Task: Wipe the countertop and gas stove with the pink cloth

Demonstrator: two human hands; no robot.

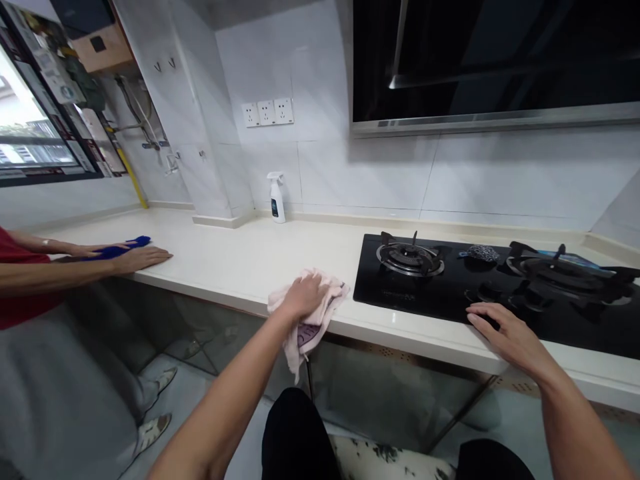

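My left hand (304, 295) presses a pale pink cloth (336, 291) with a purple patch onto the countertop (225, 257), left of the gas stove. Part of the cloth hangs over the counter's front edge. The fingers are bent into the fabric and partly hidden by it. My right hand (507, 337) rests at the front edge of the black gas stove (400, 293), near its knobs. Its fingers are loosely apart, and nothing shows in them.
A white spray bottle (277, 199) stands against the tiled wall. A steel scrubber (480, 253) lies between the burners. At left, another person's hands (143, 259) rest on the counter with a blue cloth (113, 251). A range hood (490, 120) overhangs the stove.
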